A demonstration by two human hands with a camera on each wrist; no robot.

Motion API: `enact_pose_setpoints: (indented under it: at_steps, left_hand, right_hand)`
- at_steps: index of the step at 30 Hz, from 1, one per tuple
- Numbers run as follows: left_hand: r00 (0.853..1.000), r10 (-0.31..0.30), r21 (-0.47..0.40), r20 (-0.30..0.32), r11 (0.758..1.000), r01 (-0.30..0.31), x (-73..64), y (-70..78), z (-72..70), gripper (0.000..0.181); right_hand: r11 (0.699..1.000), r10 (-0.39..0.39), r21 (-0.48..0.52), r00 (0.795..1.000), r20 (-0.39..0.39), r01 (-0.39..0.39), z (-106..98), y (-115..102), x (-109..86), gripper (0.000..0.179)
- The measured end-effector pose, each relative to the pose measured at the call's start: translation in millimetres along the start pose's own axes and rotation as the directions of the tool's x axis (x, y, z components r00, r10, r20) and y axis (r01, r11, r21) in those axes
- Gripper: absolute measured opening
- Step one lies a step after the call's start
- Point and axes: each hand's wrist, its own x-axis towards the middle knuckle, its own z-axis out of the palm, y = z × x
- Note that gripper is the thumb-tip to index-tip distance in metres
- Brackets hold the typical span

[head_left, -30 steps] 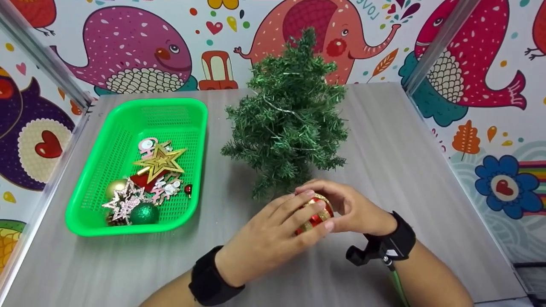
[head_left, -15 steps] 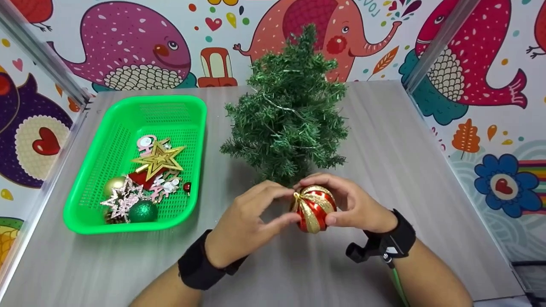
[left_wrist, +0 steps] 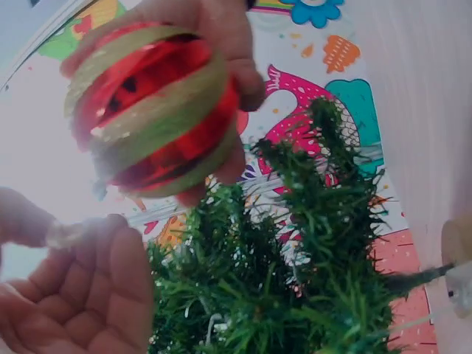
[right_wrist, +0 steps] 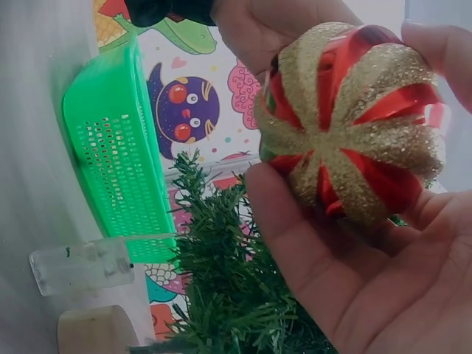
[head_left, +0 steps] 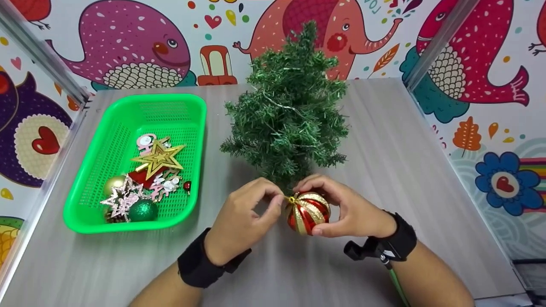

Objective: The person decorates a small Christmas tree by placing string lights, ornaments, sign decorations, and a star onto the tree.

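Note:
A red Christmas bauble [head_left: 309, 213] with gold glitter stripes hangs between my hands, in front of the small artificial tree [head_left: 290, 115]. My right hand [head_left: 360, 213] grips it from the right, thumb on the near side and fingers on the far side. At its gold cap [head_left: 291, 199], my left hand [head_left: 239, 219] pinches the thin hanging loop between thumb and forefinger. The striped bauble [left_wrist: 158, 110] fills the upper left of the left wrist view. In the right wrist view the bauble [right_wrist: 354, 125] shows its bottom, cupped by the right fingers.
On the left stands a green plastic basket [head_left: 199, 170] with a gold star [head_left: 160, 157], a green ball [head_left: 143, 210], a gold ball [head_left: 115, 185] and other ornaments. A clear box [right_wrist: 81, 269] lies by the tree's wooden base [right_wrist: 96, 332]. Patterned walls enclose the table [head_left: 384, 140].
The left hand has drawn back from covering the bauble and now pinches its loop. The bauble has turned, its cap pointing left, and shifted slightly left in the right hand.

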Motion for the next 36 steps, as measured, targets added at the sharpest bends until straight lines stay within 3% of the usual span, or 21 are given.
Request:
enact_pose_setpoints:
  at_steps: [7, 11, 14, 17, 20, 23, 26, 28, 30, 33, 36]
  left_hand:
    - [0.997, -0.071, 0.034, 0.008, 0.997, 0.071, 2.4, -2.8, -9.0, 0.024]
    - [0.99, -0.134, -0.065, 0.04, 0.988, 0.136, 4.2, 0.4, -6.5, 0.031]
    - [0.989, -0.128, -0.116, 0.07, 0.984, 0.135, 5.5, 3.7, -1.7, 0.025]
    - [0.991, -0.08, -0.11, 0.103, 0.99, 0.091, 5.5, 6.1, 1.6, 0.018]
    - [0.99, -0.047, -0.112, 0.131, 0.992, 0.062, 5.3, 6.4, 3.6, 0.015]
    - [0.987, -0.052, -0.126, 0.152, 0.989, 0.071, 6.5, 6.6, 4.0, 0.014]
    - [0.979, -0.109, -0.159, 0.174, 0.978, 0.137, 8.7, 7.3, 2.9, 0.015]
    - [0.966, -0.162, -0.206, 0.199, 0.957, 0.203, 10.3, 7.6, 1.9, 0.016]
    - [0.948, -0.21, -0.275, 0.24, 0.922, 0.274, 11.9, 7.6, 0.3, 0.017]
    - [0.918, -0.26, -0.389, 0.299, 0.845, 0.367, 13.4, 6.4, -1.0, 0.016]
    - [0.895, -0.312, -0.464, 0.319, 0.772, 0.434, 12.6, 4.7, -1.3, 0.017]
  right_hand:
    - [0.999, 0.035, -0.038, 0.997, 0.064, -0.032, -4.0, -4.1, -1.1, 0.064]
    - [0.986, 0.085, -0.151, 0.99, 0.114, -0.067, 1.1, -9.4, 0.7, 0.064]
    - [0.97, 0.028, -0.242, 0.993, 0.116, 0.001, 9.3, -12.5, 4.6, 0.062]
    - [0.955, -0.099, -0.275, 0.994, 0.053, 0.11, 19.4, -14.8, 11.4, 0.05]
    - [0.953, -0.195, -0.248, 0.98, -0.052, 0.176, 28.1, -14.7, 19.9, 0.03]
    - [0.964, -0.204, -0.197, 0.97, -0.13, 0.176, 32.2, -13.5, 25.7, 0.015]
    - [0.978, -0.173, -0.144, 0.971, -0.163, 0.15, 32.0, -12.9, 26.8, 0.012]
    - [0.982, -0.163, -0.119, 0.972, -0.169, 0.144, 30.5, -12.8, 26.2, 0.014]
    - [0.984, -0.165, -0.096, 0.97, -0.178, 0.15, 28.7, -12.9, 25.5, 0.017]
    - [0.984, -0.179, -0.057, 0.963, -0.202, 0.17, 27.6, -13.3, 25.6, 0.019]
    - [0.978, -0.209, -0.038, 0.952, -0.224, 0.205, 28.4, -12.5, 27.0, 0.017]
